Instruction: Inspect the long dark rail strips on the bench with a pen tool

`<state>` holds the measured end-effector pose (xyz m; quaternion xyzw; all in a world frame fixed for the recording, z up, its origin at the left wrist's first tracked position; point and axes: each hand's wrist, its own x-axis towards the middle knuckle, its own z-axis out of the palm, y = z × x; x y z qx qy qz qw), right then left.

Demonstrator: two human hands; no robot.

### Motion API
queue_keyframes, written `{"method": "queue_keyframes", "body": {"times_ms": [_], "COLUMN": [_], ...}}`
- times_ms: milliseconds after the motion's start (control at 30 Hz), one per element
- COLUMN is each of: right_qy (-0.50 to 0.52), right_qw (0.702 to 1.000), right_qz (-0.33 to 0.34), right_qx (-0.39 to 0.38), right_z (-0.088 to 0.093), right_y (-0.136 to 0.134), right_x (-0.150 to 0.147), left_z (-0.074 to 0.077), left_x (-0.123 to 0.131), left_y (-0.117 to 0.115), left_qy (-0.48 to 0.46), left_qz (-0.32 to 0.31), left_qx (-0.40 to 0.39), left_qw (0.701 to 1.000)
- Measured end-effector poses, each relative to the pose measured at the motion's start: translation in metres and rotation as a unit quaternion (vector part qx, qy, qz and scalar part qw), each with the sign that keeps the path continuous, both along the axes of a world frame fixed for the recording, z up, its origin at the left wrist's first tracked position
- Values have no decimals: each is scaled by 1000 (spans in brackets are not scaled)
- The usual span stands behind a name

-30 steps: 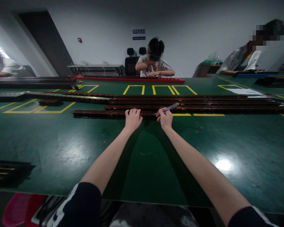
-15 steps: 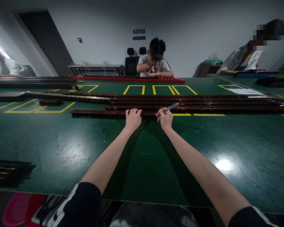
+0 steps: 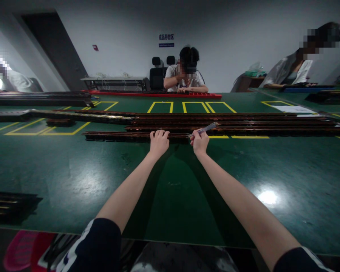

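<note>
A long dark strip with copper-coloured lines lies crosswise on the green table. My left hand is closed over it near its right part, the fingers bent over its far edge. In my right hand is a slim screwdriver with a clear handle. The handle slants up to the right, and the thin metal tip points left at the strip's right end. Whether the tip touches the strip is too small to tell. Just beyond both hands lie several similar long strips, side by side.
Dark bars lie at the far left, and another dark bundle sits at the near left edge. Across the table a person sits behind a red tray. Other people sit left and right. White paper lies at the right.
My right hand and the screwdriver have shifted slightly to the right, and the tip has moved with them. My left hand stays in place on the strip.
</note>
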<state>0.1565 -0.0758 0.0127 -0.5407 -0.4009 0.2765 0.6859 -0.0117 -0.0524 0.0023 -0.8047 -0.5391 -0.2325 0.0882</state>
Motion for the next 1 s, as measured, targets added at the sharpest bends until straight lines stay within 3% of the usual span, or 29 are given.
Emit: {"method": "queue_keyframes", "body": {"times_ms": [367,567,733,1000], "right_qy": [9,-41,-68,-212], "right_qw": [999,995,983,972], "right_qz": [-31,-95,-172,-97], "right_qx": [3,3,-18,1], "right_z": [-3,-9,-4,-6], "right_y": [2,6,3,3], "right_x": [1,6,9,4], "left_z": [0,-1,-2,-4], "left_x": [0,-1,-1,-1], "left_y": [1,2,3,4], "left_qy": [-11,-20,-27,-28], "left_qz": [-2,-5,-10,-6], "left_qx": [-6,-4,2,12], "left_qw": [1000,1000,1000,1000]}}
